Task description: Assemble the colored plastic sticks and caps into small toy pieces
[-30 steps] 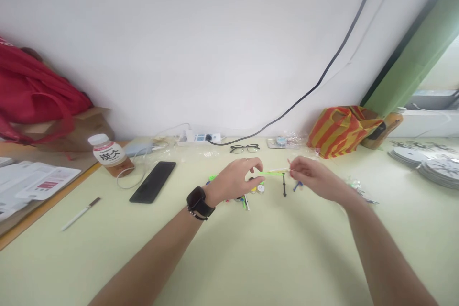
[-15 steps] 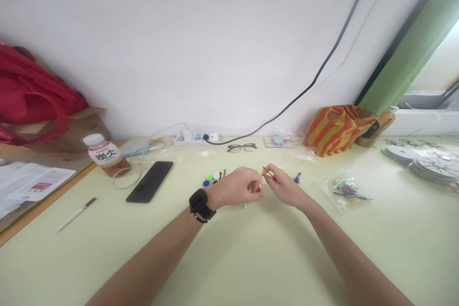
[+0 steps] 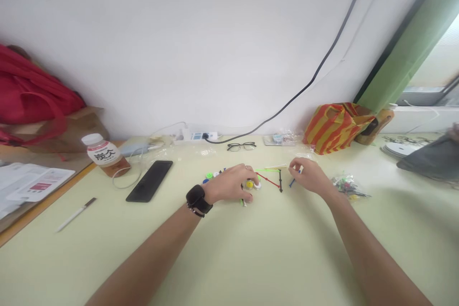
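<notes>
My left hand (image 3: 234,185), with a black watch on the wrist, rests on the pale green table (image 3: 222,258) with its fingers curled over small round yellow and white pieces (image 3: 253,184). Thin coloured sticks lie between my hands: a red stick (image 3: 267,180), a green stick (image 3: 268,170) and a black stick (image 3: 280,181). My right hand (image 3: 310,177) is pinched closed at the right end of these sticks, beside a blue stick (image 3: 292,182). What its fingertips hold is too small to name. More small coloured pieces (image 3: 212,175) lie behind my left hand.
A black phone (image 3: 149,180), a drink bottle (image 3: 104,155), glasses (image 3: 243,146) and a power strip (image 3: 195,136) lie toward the wall. A clear bag of parts (image 3: 347,186) sits right of my hand. A striped bag (image 3: 337,126), white pen (image 3: 75,214) and someone's grey sleeve (image 3: 430,160) are also here.
My hands were pinched together half a second ago and have since moved apart. The red, green and black sticks now lie spread between them. A grey sleeve has entered at the right.
</notes>
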Demonstrator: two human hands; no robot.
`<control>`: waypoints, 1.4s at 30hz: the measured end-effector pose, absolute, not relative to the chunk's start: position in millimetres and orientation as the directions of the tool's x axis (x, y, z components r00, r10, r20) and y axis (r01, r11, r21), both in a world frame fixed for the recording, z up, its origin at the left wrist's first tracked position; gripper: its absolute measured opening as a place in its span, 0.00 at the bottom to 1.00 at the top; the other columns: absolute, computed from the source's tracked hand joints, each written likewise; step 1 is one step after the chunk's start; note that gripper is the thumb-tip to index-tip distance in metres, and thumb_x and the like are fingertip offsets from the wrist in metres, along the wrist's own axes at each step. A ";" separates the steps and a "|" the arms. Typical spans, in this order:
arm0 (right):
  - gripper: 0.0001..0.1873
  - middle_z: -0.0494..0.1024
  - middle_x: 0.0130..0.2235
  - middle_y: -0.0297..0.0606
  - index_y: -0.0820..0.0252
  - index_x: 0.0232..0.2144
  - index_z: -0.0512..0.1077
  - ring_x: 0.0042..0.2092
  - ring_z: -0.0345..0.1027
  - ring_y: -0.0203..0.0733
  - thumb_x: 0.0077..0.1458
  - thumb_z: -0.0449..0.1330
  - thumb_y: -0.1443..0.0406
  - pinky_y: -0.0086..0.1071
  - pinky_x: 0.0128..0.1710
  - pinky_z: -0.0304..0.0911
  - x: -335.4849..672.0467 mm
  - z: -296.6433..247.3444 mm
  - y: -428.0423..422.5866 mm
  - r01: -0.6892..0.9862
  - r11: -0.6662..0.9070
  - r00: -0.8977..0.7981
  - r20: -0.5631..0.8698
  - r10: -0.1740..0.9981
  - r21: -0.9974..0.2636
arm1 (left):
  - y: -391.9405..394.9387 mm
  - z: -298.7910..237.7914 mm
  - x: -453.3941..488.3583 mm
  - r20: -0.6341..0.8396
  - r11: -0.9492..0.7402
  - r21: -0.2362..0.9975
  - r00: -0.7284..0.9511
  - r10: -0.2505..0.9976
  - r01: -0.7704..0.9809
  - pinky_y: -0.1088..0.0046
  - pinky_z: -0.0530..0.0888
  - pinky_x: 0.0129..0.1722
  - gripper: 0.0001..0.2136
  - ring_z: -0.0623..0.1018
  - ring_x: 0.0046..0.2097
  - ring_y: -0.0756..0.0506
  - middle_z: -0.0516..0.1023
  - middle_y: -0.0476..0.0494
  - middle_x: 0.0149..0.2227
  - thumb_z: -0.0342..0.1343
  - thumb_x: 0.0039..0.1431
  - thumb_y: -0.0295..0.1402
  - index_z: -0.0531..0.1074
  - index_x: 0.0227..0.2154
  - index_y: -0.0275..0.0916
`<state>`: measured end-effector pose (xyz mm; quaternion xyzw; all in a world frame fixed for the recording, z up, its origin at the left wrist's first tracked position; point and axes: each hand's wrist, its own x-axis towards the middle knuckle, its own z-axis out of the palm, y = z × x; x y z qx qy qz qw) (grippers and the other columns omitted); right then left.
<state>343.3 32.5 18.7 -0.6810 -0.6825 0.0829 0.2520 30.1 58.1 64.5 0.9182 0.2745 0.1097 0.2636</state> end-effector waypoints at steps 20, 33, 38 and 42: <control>0.19 0.73 0.43 0.34 0.50 0.47 0.67 0.35 0.73 0.40 0.51 0.61 0.64 0.39 0.41 0.69 266.6 32.2 19.5 -0.261 0.144 0.026 0.142 0.990 -0.954 | 54.7 68.8 42.6 0.309 -0.619 0.712 0.643 0.700 0.332 0.69 0.78 0.43 0.13 0.82 0.44 0.44 0.83 0.44 0.44 0.57 0.66 0.40 0.76 0.49 0.42; 0.21 0.76 0.43 0.34 0.46 0.48 0.71 0.42 0.72 0.42 0.52 0.68 0.64 0.39 0.47 0.68 235.3 36.6 7.6 -0.482 0.019 -0.109 0.082 0.991 -0.876 | 41.8 67.1 61.9 0.399 -0.540 0.830 0.528 0.749 0.138 0.68 0.81 0.45 0.10 0.83 0.44 0.44 0.84 0.44 0.43 0.59 0.63 0.31 0.78 0.46 0.41; 0.21 0.77 0.45 0.32 0.44 0.48 0.73 0.42 0.73 0.41 0.51 0.70 0.63 0.38 0.48 0.67 235.3 42.6 5.4 -0.526 -0.016 -0.111 0.051 0.992 -0.851 | 42.1 66.7 62.9 0.435 -0.557 0.827 0.536 0.724 0.081 0.67 0.81 0.48 0.12 0.83 0.46 0.44 0.83 0.43 0.46 0.62 0.59 0.28 0.78 0.46 0.40; 0.16 0.78 0.45 0.37 0.51 0.44 0.76 0.46 0.72 0.45 0.53 0.70 0.57 0.41 0.51 0.66 231.5 42.3 4.8 -0.422 -0.001 -0.095 0.044 0.994 -0.907 | 42.8 64.6 62.7 0.431 -0.540 0.835 0.489 0.759 0.102 0.66 0.81 0.48 0.09 0.83 0.46 0.44 0.83 0.43 0.43 0.62 0.60 0.30 0.77 0.44 0.40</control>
